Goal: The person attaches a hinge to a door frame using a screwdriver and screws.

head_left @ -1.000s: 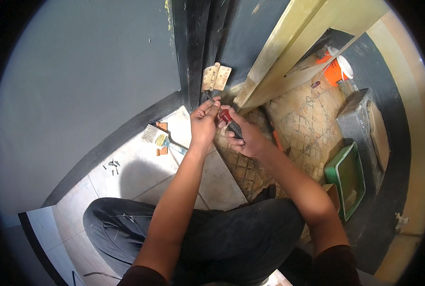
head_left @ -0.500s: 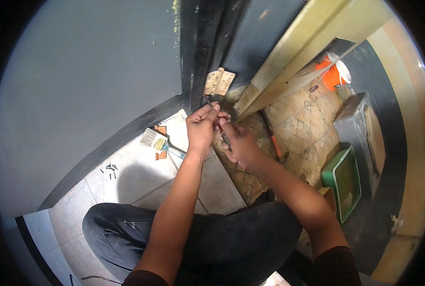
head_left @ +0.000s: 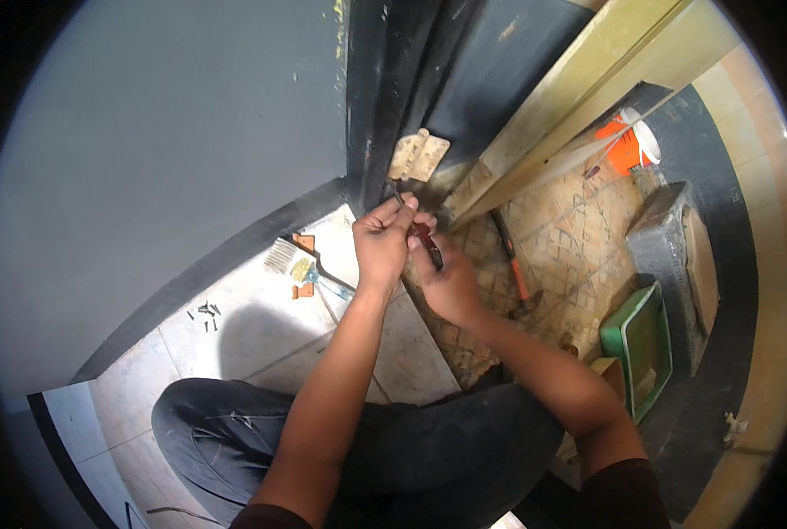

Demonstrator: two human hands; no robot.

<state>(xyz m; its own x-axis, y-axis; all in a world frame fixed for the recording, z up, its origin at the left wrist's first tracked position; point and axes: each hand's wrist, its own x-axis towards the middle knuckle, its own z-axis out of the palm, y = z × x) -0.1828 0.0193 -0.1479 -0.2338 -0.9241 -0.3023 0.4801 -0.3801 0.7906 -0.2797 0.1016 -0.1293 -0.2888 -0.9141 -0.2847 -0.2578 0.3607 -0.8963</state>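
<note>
Tiled floor [head_left: 415, 344], right fingers [head_left: 421, 262] gripping screwdriver [head_left: 424, 236], left fingers [head_left: 406, 214] pinching its shaft [head_left: 396, 189]

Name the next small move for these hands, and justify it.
Probably a slight twist of the red-and-black screwdriver handle by the right hand: the left hand pinches the thin dark shaft, which points at the black-painted frame just below the pale, spotted metal hinge.

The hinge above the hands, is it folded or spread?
Spread: the hinge shows one leaf on each side of its barrel.
</note>
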